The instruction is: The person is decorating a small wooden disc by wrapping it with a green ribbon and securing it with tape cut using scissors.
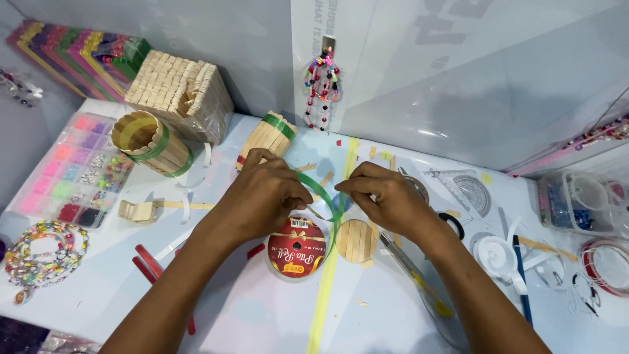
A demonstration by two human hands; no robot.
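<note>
Near the middle of the white tabletop (262, 314), both hands are pinching a green ribbon (320, 190) stretched between them, the left hand (262, 196) and right hand (386, 196) hovering close together. Just below them, a red ribbon spool (296, 248) and a round stick disc (356, 240) are lying side by side.

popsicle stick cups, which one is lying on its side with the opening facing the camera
The left popsicle stick cup, beside the bead organizer; its hollow mouth shows. The other cup, behind the left hand, shows no opening.
</note>
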